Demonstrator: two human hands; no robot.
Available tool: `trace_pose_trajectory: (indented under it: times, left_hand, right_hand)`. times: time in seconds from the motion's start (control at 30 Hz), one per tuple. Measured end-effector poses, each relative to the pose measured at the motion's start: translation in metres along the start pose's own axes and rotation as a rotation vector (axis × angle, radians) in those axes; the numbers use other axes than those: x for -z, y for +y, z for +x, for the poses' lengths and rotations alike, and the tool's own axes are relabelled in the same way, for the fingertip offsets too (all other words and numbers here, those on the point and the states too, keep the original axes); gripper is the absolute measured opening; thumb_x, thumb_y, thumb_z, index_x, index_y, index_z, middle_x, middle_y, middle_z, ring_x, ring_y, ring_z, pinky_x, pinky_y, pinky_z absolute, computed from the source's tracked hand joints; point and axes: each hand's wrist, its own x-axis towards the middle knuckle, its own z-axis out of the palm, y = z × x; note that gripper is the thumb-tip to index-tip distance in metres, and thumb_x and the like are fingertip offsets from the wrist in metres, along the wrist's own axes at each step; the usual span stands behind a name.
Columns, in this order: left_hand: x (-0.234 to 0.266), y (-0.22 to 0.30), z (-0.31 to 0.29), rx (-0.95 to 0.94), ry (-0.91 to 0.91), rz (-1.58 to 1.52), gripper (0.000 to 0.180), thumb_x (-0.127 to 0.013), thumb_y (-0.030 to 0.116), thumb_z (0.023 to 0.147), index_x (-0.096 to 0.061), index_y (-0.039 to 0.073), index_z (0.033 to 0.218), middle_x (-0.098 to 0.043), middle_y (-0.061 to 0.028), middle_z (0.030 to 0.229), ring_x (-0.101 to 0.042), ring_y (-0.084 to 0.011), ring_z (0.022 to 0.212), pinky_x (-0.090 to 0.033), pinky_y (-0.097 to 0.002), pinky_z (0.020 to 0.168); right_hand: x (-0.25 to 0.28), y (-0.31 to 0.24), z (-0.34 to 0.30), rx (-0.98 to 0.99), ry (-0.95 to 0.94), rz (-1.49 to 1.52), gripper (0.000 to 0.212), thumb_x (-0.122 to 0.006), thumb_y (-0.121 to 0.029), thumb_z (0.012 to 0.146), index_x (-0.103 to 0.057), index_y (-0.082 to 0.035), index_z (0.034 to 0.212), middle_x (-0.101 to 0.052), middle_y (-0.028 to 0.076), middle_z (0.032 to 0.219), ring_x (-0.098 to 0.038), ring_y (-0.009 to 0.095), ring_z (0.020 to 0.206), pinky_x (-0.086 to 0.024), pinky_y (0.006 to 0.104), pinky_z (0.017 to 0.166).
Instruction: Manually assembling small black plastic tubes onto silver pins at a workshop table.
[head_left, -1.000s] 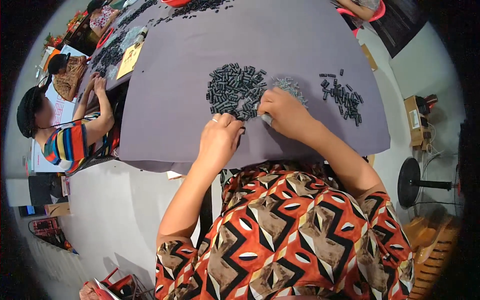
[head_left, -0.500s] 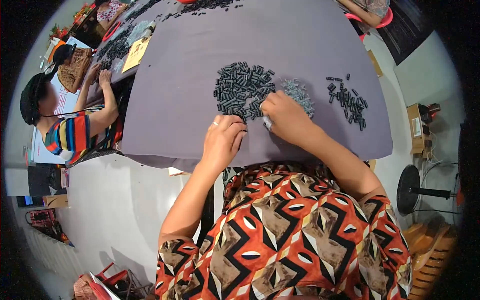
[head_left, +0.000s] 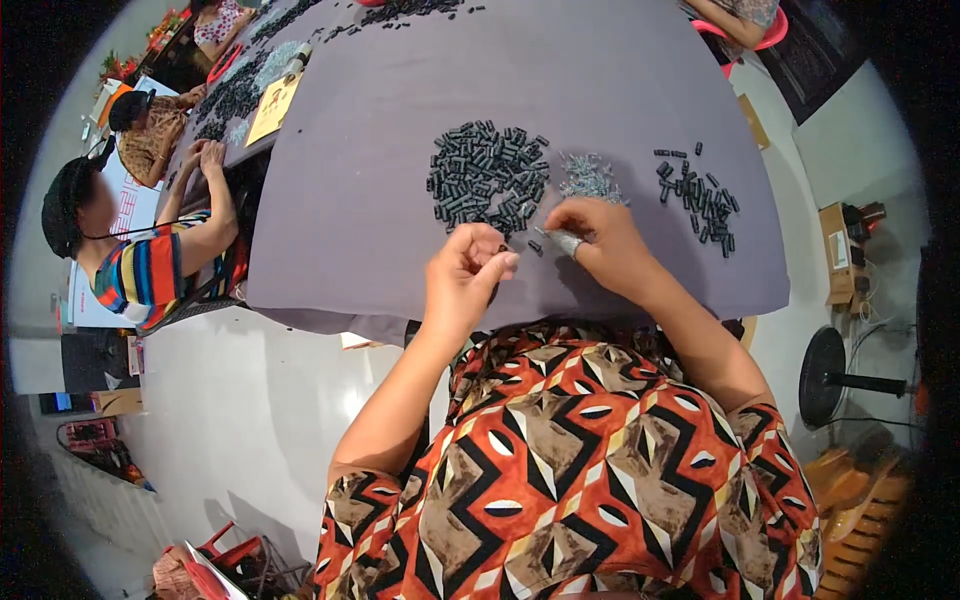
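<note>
My left hand (head_left: 462,275) pinches a small black cylindrical piece (head_left: 503,248) between thumb and fingers; most of it is hidden. Close by on the right, my right hand (head_left: 605,240) is closed in a pinch on a thin silver screw-like pin (head_left: 540,231), pointing toward the left hand. Something whitish wraps one of its fingers. Just beyond both hands lies a large pile of black cylindrical pieces (head_left: 488,172). A heap of small silver pins (head_left: 590,176) sits beyond my right hand, and a looser group of black pieces (head_left: 705,205) lies farther right.
The grey-covered table (head_left: 380,120) bears a yellow card (head_left: 272,108) at its left. A person in a striped shirt (head_left: 150,270) works there, with others beyond. More black pieces (head_left: 420,10) lie at the far edge. A black round-based stand (head_left: 825,378) is at the right.
Both hands have pulled back slightly from the pile. My left hand has turned palm inward with a black piece, and my right hand has shifted right, showing the pin.
</note>
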Motion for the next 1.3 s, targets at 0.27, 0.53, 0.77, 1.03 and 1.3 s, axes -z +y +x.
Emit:
trace_pose_trajectory:
  times: [0.27, 0.53, 0.77, 1.03, 1.3]
  left_hand:
    - [-0.010, 0.000, -0.008, 0.136, -0.083, -0.312, 0.017, -0.063, -0.004, 0.090, -0.066, -0.002, 0.106, -0.071, -0.0114, 0.102, -0.066, -0.0111, 0.080, -0.056, -0.0251, 0.070]
    - [-0.019, 0.006, -0.016, 0.177, -0.112, -0.236, 0.021, -0.063, 0.001, 0.092, -0.065, -0.001, 0.113, -0.069, -0.0030, 0.090, -0.064, -0.0084, 0.075, -0.051, -0.0210, 0.067]
    - [-0.023, 0.009, -0.021, 0.113, -0.148, -0.208, 0.014, -0.063, 0.000, 0.092, -0.066, 0.000, 0.105, -0.067, -0.0027, 0.087, -0.063, -0.0085, 0.075, -0.052, -0.0223, 0.068]
    - [-0.019, 0.008, -0.029, -0.038, -0.304, 0.127, 0.014, -0.062, 0.000, 0.092, -0.066, -0.002, 0.105, -0.067, -0.0072, 0.090, -0.066, -0.0111, 0.075, -0.053, -0.0237, 0.066]
    - [-0.018, 0.004, -0.029, -0.094, -0.323, 0.198, 0.015, -0.064, -0.003, 0.088, -0.066, -0.003, 0.102, -0.068, -0.0082, 0.091, -0.068, -0.0130, 0.082, -0.054, -0.0261, 0.070]
  right_hand:
    - [0.007, -0.016, -0.020, -0.014, 0.027, 0.205, 0.019, -0.062, 0.002, 0.077, -0.064, 0.000, 0.096, -0.067, 0.008, 0.084, -0.065, 0.016, 0.077, -0.052, 0.0295, 0.072]
    - [0.006, -0.024, -0.023, -0.067, -0.082, 0.294, 0.015, -0.064, 0.001, 0.083, -0.062, 0.000, 0.098, -0.067, 0.004, 0.088, -0.063, 0.010, 0.083, -0.051, 0.0262, 0.074]
    - [0.005, -0.024, -0.026, -0.008, -0.129, 0.220, 0.020, -0.065, 0.002, 0.079, -0.056, 0.000, 0.096, -0.064, 0.007, 0.075, -0.063, 0.014, 0.071, -0.050, 0.0306, 0.066]
    - [0.009, -0.026, -0.029, -0.102, -0.286, 0.179, 0.024, -0.067, 0.004, 0.078, -0.055, 0.000, 0.099, -0.062, 0.003, 0.076, -0.057, 0.008, 0.073, -0.047, 0.0247, 0.066]
    - [0.007, -0.017, -0.027, -0.162, -0.315, 0.246, 0.025, -0.072, -0.001, 0.079, -0.057, -0.002, 0.099, -0.062, 0.002, 0.077, -0.057, 0.008, 0.073, -0.046, 0.0242, 0.065]
